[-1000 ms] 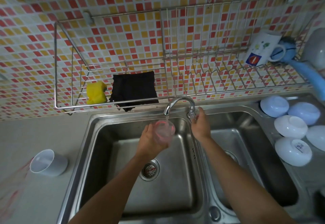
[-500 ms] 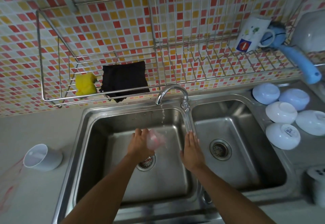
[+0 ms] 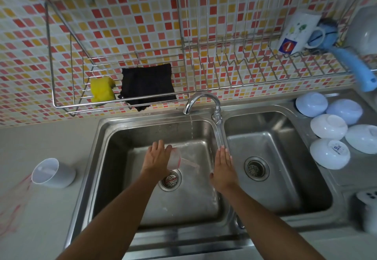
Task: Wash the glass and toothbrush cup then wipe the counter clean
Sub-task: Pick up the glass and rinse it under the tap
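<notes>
Since the earlier frames, the right hand (image 3: 223,168) has been drawn back from the tap lever and is now held flat, fingers straight and together, released, over the steel divider between the two basins. The glass (image 3: 175,158), clear plastic with a pink tint, has been lowered from under the spout and tipped on its side; it is gripped by the curled fingers of the left hand (image 3: 156,160) above the left basin, water spilling from its mouth toward 3 o'clock.

Tap (image 3: 201,104): chromed, arched, at 12 o'clock of the glass; a thin stream is seen falling.
Sink (image 3: 114,129): brushed stainless steel, double basin, round perforated drains.
Toothbrush cup (image 3: 52,173): white, smooth, cylindrical, lying tilted on the grey counter (image 3: 40,219) at 9 o'clock of the left hand, well apart.
Wire rack (image 3: 61,55): wall-mounted against mosaic tile, at 12 o'clock; on it a yellow sponge (image 3: 102,91), a black cloth (image 3: 148,85), a white mug (image 3: 296,32).
Bowls (image 3: 328,127): five, white, rounded, upturned, at 3 o'clock on the drainboard.
</notes>
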A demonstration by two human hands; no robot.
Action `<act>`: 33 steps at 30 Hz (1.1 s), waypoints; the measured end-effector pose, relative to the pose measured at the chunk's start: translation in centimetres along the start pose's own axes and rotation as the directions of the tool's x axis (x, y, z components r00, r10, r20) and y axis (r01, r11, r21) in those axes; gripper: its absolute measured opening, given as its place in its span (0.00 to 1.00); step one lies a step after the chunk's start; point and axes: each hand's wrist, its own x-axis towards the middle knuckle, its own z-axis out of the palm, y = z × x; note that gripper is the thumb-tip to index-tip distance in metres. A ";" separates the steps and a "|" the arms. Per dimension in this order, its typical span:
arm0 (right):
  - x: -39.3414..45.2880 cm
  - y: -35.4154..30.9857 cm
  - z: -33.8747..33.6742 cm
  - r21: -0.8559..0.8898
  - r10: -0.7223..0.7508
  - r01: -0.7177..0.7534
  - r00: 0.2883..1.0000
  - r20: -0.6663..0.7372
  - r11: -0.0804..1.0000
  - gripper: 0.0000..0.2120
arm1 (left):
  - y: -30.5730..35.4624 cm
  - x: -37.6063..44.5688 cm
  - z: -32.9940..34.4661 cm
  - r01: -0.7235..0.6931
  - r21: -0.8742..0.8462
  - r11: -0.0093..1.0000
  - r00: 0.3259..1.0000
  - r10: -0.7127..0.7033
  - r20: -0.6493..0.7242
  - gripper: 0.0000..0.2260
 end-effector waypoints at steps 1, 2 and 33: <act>0.0 0.0 0.0 0.001 0.002 -0.002 1.000 -0.001 1.000 0.43 | -0.1 -0.1 -0.2 -0.025 0.070 0.997 1.000 0.026 -0.008 0.33; 0.0 0.0 0.0 -0.001 0.003 -0.003 1.000 -0.005 1.000 0.43 | -0.1 0.0 -0.5 -0.049 0.136 0.990 0.998 0.052 -0.018 0.32; -4.7 -22.0 -17.2 0.099 -0.391 0.716 0.485 -0.783 0.691 0.11 | -10.0 -10.4 2.8 0.059 -0.410 0.910 0.888 -0.236 -0.395 0.38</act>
